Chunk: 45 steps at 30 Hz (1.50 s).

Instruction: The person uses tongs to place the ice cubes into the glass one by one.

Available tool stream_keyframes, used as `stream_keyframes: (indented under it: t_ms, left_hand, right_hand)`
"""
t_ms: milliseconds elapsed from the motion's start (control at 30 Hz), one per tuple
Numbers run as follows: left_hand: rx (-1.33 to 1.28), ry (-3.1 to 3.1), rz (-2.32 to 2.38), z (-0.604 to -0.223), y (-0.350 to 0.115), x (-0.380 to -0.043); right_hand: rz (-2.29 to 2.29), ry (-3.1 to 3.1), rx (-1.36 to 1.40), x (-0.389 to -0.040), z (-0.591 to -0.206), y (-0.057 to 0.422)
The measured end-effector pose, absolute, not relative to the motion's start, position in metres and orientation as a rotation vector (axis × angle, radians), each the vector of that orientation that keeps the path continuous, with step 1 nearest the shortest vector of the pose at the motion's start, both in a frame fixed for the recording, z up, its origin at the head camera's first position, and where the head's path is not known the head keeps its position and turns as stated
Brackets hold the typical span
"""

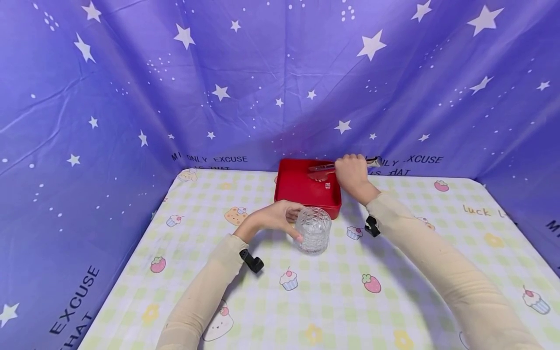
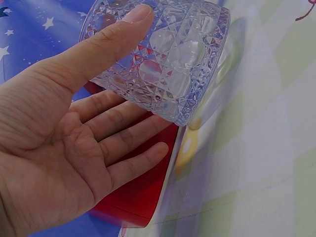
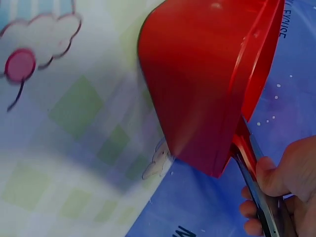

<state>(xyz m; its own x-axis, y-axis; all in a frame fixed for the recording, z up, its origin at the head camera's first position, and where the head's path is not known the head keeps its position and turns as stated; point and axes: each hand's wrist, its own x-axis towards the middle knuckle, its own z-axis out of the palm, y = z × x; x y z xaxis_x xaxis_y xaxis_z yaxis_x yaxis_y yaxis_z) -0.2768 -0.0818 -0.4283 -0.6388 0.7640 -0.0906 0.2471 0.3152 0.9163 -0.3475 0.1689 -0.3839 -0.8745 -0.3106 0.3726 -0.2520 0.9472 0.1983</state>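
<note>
A clear cut-glass cup (image 1: 313,231) stands on the cloth at the front of a red tray (image 1: 306,198). My left hand (image 1: 276,217) holds the cup from its left side. In the left wrist view the thumb of that hand (image 2: 54,148) lies across the patterned glass (image 2: 173,59), its fingers reaching behind. At the tray's back right, my right hand (image 1: 351,174) grips metal tongs (image 1: 373,162). Their front end reaches over the rim into the tray. The right wrist view has the tongs (image 3: 266,212) between thumb and fingers, slanting past the red wall (image 3: 192,84).
A small whitish piece (image 1: 327,185) shows on the tray floor near its right side. The checked tablecloth (image 1: 245,311) is printed with cupcakes and strawberries. A purple starry curtain (image 1: 262,63) hangs right behind the table's back edge.
</note>
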Motion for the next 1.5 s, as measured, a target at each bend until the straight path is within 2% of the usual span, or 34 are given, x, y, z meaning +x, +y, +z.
stream_keyframes:
  t_ms: [1500]
  left_hand:
    - [0.866,2.046,1.329,-0.43,-0.083,-0.277]
  right_hand:
    - [-0.066,-2.891,0.422,-0.357,-0.384,0.161]
